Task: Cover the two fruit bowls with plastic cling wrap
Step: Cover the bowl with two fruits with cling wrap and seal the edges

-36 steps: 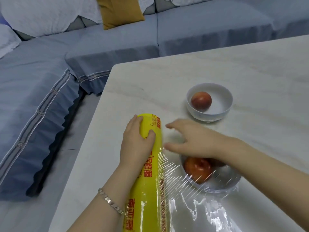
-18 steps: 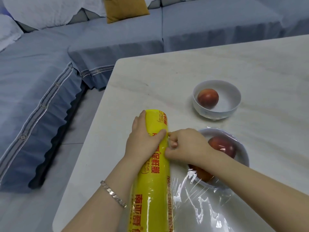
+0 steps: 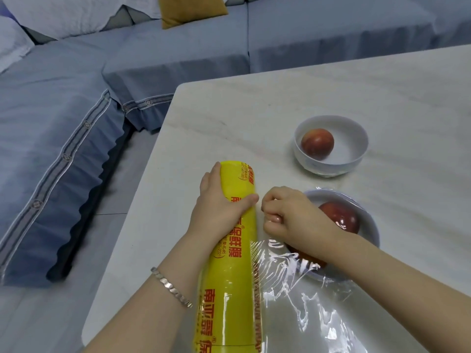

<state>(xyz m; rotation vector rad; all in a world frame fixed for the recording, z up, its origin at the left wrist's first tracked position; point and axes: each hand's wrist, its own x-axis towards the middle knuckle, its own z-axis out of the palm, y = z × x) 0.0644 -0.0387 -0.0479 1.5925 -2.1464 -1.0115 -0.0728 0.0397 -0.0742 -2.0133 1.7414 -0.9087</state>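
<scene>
cling wrap roll (image 3: 230, 256) under left hand (image 3: 219, 207), film (image 3: 300, 284) in right hand (image 3: 288, 215)

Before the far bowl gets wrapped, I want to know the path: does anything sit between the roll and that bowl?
Nothing visible does: only bare table lies between the roll and the far bowl.

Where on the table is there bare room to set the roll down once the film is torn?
Bare marble table lies beyond the uncovered white bowl and right of both bowls. It is crowded near the yellow cling-wrap roll, both hands and the film-draped white bowl.
</scene>
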